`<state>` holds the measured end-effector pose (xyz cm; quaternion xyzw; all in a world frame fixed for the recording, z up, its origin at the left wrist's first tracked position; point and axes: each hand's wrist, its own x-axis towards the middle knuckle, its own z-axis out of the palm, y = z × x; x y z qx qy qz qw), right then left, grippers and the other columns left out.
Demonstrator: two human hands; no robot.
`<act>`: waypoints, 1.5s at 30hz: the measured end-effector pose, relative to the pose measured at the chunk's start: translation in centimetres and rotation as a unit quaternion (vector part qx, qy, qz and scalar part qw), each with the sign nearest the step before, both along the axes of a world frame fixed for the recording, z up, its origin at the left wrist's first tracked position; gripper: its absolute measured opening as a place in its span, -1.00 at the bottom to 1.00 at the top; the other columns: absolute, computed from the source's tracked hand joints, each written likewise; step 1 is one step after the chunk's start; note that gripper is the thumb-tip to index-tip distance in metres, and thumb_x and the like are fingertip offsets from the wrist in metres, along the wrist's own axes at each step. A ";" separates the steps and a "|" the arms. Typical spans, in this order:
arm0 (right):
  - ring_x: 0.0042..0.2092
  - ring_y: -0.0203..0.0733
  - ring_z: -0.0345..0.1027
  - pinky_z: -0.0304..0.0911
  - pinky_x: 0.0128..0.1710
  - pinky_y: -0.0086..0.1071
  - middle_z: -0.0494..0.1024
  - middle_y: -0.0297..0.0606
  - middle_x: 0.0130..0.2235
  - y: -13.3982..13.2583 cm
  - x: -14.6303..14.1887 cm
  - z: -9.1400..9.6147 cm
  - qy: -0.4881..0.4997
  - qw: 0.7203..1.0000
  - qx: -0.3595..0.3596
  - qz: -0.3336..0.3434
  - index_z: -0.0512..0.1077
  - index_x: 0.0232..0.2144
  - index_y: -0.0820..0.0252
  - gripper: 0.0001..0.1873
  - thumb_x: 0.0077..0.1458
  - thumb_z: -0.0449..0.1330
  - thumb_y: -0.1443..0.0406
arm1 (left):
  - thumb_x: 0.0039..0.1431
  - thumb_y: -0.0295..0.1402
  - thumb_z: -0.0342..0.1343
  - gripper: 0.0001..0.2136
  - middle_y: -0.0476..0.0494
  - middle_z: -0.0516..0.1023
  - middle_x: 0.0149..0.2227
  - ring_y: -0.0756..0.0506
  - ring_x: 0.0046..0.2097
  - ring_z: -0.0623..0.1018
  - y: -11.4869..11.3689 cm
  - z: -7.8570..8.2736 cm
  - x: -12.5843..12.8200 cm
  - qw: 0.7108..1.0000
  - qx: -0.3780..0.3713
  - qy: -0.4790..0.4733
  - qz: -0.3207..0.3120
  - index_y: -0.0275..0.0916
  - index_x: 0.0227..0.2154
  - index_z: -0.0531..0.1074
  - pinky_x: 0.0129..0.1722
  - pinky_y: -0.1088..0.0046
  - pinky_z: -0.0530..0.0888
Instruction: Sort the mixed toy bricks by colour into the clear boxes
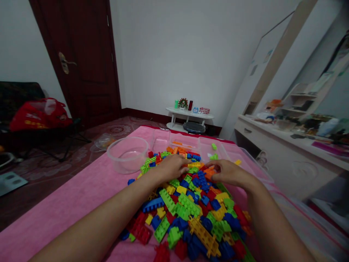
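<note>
Head view: the left hand (pixel 174 167) bends its fingers over the far part of the brick pile (pixel 188 205), and the right hand (pixel 228 174) arches narrowly, thumb and fingers about an orange brick (pixel 209 173), though I cannot tell whether either grips anything. Among such jumbled pieces, a fingertip pinch on one brick, lifted straight up, should disturb its neighbours least. A clear tub (pixel 127 166) stands left of the pile and clear trays (pixel 205 147) lie beyond it on the pink cloth (pixel 81 203), their raised rims a likely hindrance to sliding bricks across.
</note>
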<state>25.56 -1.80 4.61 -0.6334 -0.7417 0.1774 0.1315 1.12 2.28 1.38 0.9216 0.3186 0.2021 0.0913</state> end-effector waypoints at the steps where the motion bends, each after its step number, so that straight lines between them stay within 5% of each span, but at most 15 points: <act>1: -0.46 -0.29 0.28 0.12 -0.48 -0.46 0.42 -0.35 -0.50 -0.1 0.0 0.4 0.031 0.999 0.003 -0.011 0.52 -0.21 0.20 -0.58 -0.24 0.23 0.30 | 0.13 -0.32 0.07 -0.70 -0.21 0.53 -0.09 -0.13 -0.06 0.48 0.0 -0.2 0.1 1.000 -0.004 0.004 0.005 -0.18 -0.07 0.47 -0.04 0.40 0.35; 5: -0.43 -0.27 0.32 0.21 -0.50 -0.45 0.43 -0.32 -0.43 -0.6 -1.2 1.7 0.250 0.966 -0.003 -0.073 0.43 -0.12 0.22 -0.56 -0.13 0.19 0.27 | 0.00 -0.46 0.09 -0.75 -0.18 0.59 -0.23 -0.13 -0.18 0.53 0.3 -0.5 0.2 0.999 -0.010 -0.006 0.039 -0.22 -0.24 0.55 -0.14 0.42 0.39; 10: -0.36 -0.23 0.39 0.36 -0.47 -0.39 0.46 -0.34 -0.38 -0.5 -3.4 1.3 0.561 0.819 -0.048 -0.108 0.35 -0.26 0.12 -0.70 -0.14 0.24 0.30 | -0.03 -0.51 0.03 -0.77 -0.14 0.61 -0.36 -0.10 -0.29 0.55 0.9 0.4 0.1 0.984 -0.071 -0.143 0.082 -0.29 -0.35 0.57 -0.22 0.42 0.43; 12: -0.39 -0.23 0.40 0.37 -0.48 -0.39 0.46 -0.34 -0.44 -0.4 -4.1 1.0 0.622 0.771 -0.078 -0.116 0.32 -0.38 0.14 -0.85 -0.09 0.19 0.33 | 0.02 -0.47 0.03 -0.79 -0.13 0.60 -0.36 -0.07 -0.31 0.55 1.1 1.3 -0.1 0.945 -0.167 -0.268 0.081 -0.32 -0.33 0.55 -0.24 0.44 0.45; 16: -0.45 -0.25 0.42 0.37 -0.51 -0.41 0.48 -0.32 -0.49 -0.5 -5.5 0.8 0.668 0.718 -0.130 -0.142 0.34 -0.37 0.19 -0.93 0.04 0.08 0.33 | 0.00 -0.37 0.14 -0.78 -0.10 0.57 -0.38 0.00 -0.40 0.56 0.9 2.8 -0.7 0.802 -0.396 -0.446 0.025 -0.37 -0.27 0.49 -0.24 0.44 0.48; 19: -0.47 -0.28 0.42 0.36 -0.56 -0.44 0.54 -0.26 -0.38 -0.9 -7.0 0.8 0.671 0.715 -0.174 -0.090 0.36 -0.23 0.21 -0.81 0.14 0.04 0.25 | -0.08 -0.31 0.25 -0.71 -0.11 0.56 -0.39 0.02 -0.42 0.55 0.3 3.3 -0.7 0.754 -0.460 -0.468 0.003 -0.38 -0.29 0.48 -0.23 0.43 0.48; 24: -0.42 -0.30 0.43 0.40 -0.55 -0.47 0.54 -0.29 -0.31 -2.2 -9.0 0.5 0.648 0.746 -0.145 -0.039 0.41 -0.21 0.18 -0.74 0.01 0.25 0.25 | -0.18 -0.30 0.33 -0.69 -0.12 0.57 -0.38 0.02 -0.40 0.51 -0.3 3.1 0.1 0.806 -0.398 -0.436 0.042 -0.36 -0.34 0.52 -0.31 0.47 0.48; 28: -0.40 -0.29 0.43 0.38 -0.56 -0.52 0.55 -0.30 -0.34 -1.9 -8.9 0.3 0.659 0.741 -0.097 -0.081 0.44 -0.29 0.18 -0.80 -0.05 0.29 0.32 | -0.16 -0.34 0.30 -0.74 -0.09 0.56 -0.41 0.06 -0.47 0.47 0.2 3.3 -0.3 0.799 -0.361 -0.474 0.085 -0.37 -0.36 0.52 -0.39 0.52 0.46; 32: -0.49 -0.34 0.40 0.38 -0.54 -0.53 0.53 -0.29 -0.47 1.6 -7.8 1.0 0.675 0.713 -0.059 -0.181 0.42 -0.42 0.24 -0.95 -0.01 0.23 0.41 | -0.13 -0.38 0.25 -0.77 -0.06 0.53 -0.43 0.13 -0.55 0.40 1.3 3.8 -2.0 0.744 -0.343 -0.561 0.118 -0.36 -0.35 0.51 -0.45 0.57 0.43; 36: -0.52 -0.35 0.39 0.38 -0.52 -0.53 0.50 -0.27 -0.56 7.3 -7.3 1.5 0.649 0.717 -0.042 -0.250 0.36 -0.48 0.27 -0.89 0.07 0.14 0.47 | -0.15 -0.42 0.23 -0.78 -0.05 0.51 -0.43 0.15 -0.57 0.39 2.1 4.1 -3.4 0.700 -0.347 -0.615 0.112 -0.37 -0.36 0.49 -0.48 0.57 0.42; 45: -0.62 -0.36 0.34 0.37 -0.54 -0.49 0.42 -0.37 -0.66 15.4 -7.0 0.2 0.596 0.735 0.011 -0.322 0.33 -0.32 0.29 -0.91 0.07 0.16 0.47 | -0.13 -0.47 0.19 -0.82 -0.05 0.50 -0.47 0.15 -0.58 0.38 2.3 4.6 -3.8 0.690 -0.342 -0.627 0.114 -0.38 -0.38 0.50 -0.50 0.60 0.41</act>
